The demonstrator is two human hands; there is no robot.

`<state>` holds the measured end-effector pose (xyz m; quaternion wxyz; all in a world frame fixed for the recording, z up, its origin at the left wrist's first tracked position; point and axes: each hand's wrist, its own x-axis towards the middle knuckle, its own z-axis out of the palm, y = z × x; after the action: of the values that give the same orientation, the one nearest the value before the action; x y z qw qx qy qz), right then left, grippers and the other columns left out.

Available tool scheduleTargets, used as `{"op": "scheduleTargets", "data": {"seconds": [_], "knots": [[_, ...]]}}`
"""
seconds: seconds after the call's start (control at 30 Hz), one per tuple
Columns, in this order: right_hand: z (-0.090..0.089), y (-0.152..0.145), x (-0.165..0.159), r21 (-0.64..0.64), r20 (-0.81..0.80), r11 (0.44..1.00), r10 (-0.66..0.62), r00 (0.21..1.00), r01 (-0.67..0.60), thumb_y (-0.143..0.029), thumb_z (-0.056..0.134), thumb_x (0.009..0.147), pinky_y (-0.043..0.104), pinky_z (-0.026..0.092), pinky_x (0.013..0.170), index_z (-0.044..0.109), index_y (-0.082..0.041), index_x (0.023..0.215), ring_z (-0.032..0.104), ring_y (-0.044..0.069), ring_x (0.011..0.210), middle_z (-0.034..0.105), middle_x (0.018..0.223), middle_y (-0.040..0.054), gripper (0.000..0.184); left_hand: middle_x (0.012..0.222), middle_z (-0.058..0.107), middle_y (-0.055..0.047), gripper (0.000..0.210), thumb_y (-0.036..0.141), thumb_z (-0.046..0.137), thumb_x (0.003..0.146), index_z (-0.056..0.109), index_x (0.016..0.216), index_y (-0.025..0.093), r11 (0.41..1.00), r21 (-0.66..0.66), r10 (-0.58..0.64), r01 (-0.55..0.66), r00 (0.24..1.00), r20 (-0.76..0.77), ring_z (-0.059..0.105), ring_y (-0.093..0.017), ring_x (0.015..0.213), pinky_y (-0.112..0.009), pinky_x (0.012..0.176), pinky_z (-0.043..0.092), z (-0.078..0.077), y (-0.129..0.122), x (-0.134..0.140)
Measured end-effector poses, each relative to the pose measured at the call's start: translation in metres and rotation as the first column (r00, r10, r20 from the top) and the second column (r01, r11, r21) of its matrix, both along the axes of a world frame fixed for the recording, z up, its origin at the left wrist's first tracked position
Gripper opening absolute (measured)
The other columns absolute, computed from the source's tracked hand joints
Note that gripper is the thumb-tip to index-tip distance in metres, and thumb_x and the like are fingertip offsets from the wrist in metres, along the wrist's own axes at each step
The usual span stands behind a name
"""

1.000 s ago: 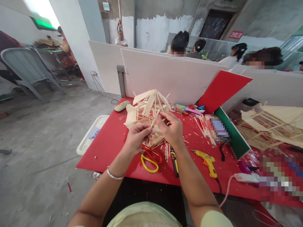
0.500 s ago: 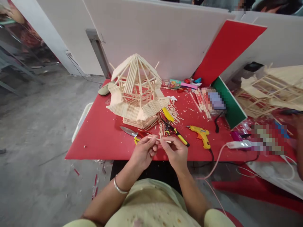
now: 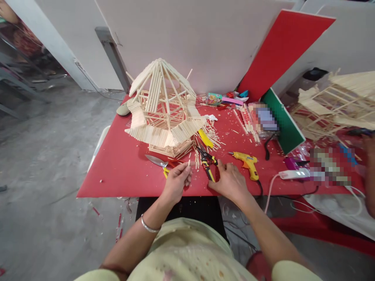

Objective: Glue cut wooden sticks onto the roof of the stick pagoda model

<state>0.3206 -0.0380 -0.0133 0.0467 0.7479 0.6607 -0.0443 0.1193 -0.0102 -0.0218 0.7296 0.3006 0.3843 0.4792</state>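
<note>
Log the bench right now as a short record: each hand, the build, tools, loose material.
Left hand: pinching a short stick
Right hand: thumb and fingers spread at the black-and-yellow pliers; grip unclear
Build: pale stick structure with a peaked roof, standing on the red table
Other tools: scissors partly hidden by the left hand; yellow glue gun lying beyond the right hand
Loose material: cut sticks scattered right of the structure

With the pliers (image 3: 208,171) as clock centre on the table (image 3: 117,168), the scissors (image 3: 156,160) lie at nine, the stick model (image 3: 155,95) stands at eleven, a partition (image 3: 187,35) behind it; loose sticks (image 3: 216,141) spread towards one; the glue gun (image 3: 248,162) lies at three, the power strip (image 3: 294,174) beyond.
</note>
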Motion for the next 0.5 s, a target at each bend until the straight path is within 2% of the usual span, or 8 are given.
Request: {"op": "scheduleTargets", "data": {"seconds": [0.17, 0.27, 0.33, 0.4, 0.43, 0.47, 0.5], "knots": [[-0.003, 0.008, -0.004, 0.011, 0.037, 0.999, -0.032, 0.999, 0.032, -0.051, 0.064, 0.072, 0.048, 0.041, 0.089, 0.030, -0.007, 0.150, 0.050, 0.040, 0.111, 0.052, 0.117, 0.0231, 0.096, 0.071, 0.064, -0.002, 0.034, 0.035, 0.079, 0.074, 0.071, 0.098, 0.013, 1.000, -0.006, 0.030, -0.030, 0.999, -0.013, 0.048, -0.004, 0.051, -0.014, 0.041, 0.031, -0.002, 0.003, 0.000], [-0.005, 0.012, -0.005, 0.034, 0.044, 0.998, -0.063, 0.997, 0.062, -0.041, 0.065, 0.071, 0.053, 0.037, 0.091, 0.028, -0.009, 0.151, 0.051, 0.040, 0.109, 0.052, 0.116, 0.0235, 0.094, 0.070, 0.065, -0.002, 0.032, 0.034, 0.081, 0.072, 0.068, 0.094, 0.014, 0.999, -0.010, 0.033, -0.032, 0.999, 0.008, 0.050, -0.006, 0.050, -0.015, 0.040, 0.032, 0.000, 0.004, 0.001], [-0.006, 0.012, -0.002, 0.057, -0.015, 0.994, -0.091, 0.996, 0.092, -0.032, 0.065, 0.070, 0.056, 0.036, 0.093, 0.028, -0.011, 0.151, 0.050, 0.041, 0.111, 0.052, 0.117, 0.0239, 0.091, 0.071, 0.065, -0.003, 0.030, 0.034, 0.080, 0.072, 0.067, 0.091, 0.015, 1.000, -0.004, 0.031, -0.030, 0.999, 0.018, 0.050, -0.006, 0.051, -0.015, 0.041, 0.033, 0.001, 0.004, 0.000], [-0.006, 0.009, 0.003, 0.093, -0.183, 0.986, -0.122, 0.975, 0.141, -0.027, 0.065, 0.067, 0.058, 0.033, 0.097, 0.028, -0.012, 0.151, 0.047, 0.042, 0.117, 0.050, 0.122, 0.0243, 0.093, 0.073, 0.065, -0.003, 0.029, 0.034, 0.079, 0.074, 0.067, 0.090, 0.014, 1.000, 0.005, 0.029, -0.029, 0.999, 0.021, 0.050, -0.005, 0.052, -0.015, 0.041, 0.033, 0.001, 0.005, -0.001], [-0.007, 0.005, 0.006, 0.087, -0.352, 0.981, -0.130, 0.927, 0.171, -0.025, 0.065, 0.065, 0.058, 0.030, 0.100, 0.028, -0.013, 0.152, 0.044, 0.042, 0.121, 0.049, 0.126, 0.0235, 0.095, 0.074, 0.065, -0.003, 0.029, 0.035, 0.079, 0.074, 0.067, 0.091, 0.014, 1.000, 0.009, 0.030, -0.030, 0.999, 0.018, 0.050, -0.005, 0.052, -0.015, 0.041, 0.033, 0.002, 0.005, -0.002], [-0.007, 0.000, 0.009, 0.054, -0.550, 0.980, -0.129, 0.825, 0.189, -0.025, 0.066, 0.063, 0.058, 0.029, 0.103, 0.028, -0.015, 0.152, 0.042, 0.041, 0.124, 0.049, 0.130, 0.0214, 0.097, 0.074, 0.065, -0.003, 0.029, 0.035, 0.078, 0.075, 0.067, 0.091, 0.014, 0.999, 0.012, 0.033, -0.034, 0.999, 0.010, 0.050, -0.005, 0.052, -0.015, 0.041, 0.033, 0.002, 0.005, -0.002], [-0.008, -0.005, 0.011, 0.007, -0.722, 0.983, -0.121, 0.682, 0.182, -0.027, 0.066, 0.062, 0.055, 0.030, 0.104, 0.029, -0.018, 0.151, 0.042, 0.039, 0.126, 0.050, 0.132, 0.0179, 0.097, 0.074, 0.064, -0.003, 0.030, 0.036, 0.078, 0.075, 0.067, 0.092, 0.014, 0.999, 0.017, 0.037, -0.037, 0.999, -0.003, 0.050, -0.005, 0.052, -0.015, 0.041, 0.033, 0.003, 0.006, -0.003]]}}
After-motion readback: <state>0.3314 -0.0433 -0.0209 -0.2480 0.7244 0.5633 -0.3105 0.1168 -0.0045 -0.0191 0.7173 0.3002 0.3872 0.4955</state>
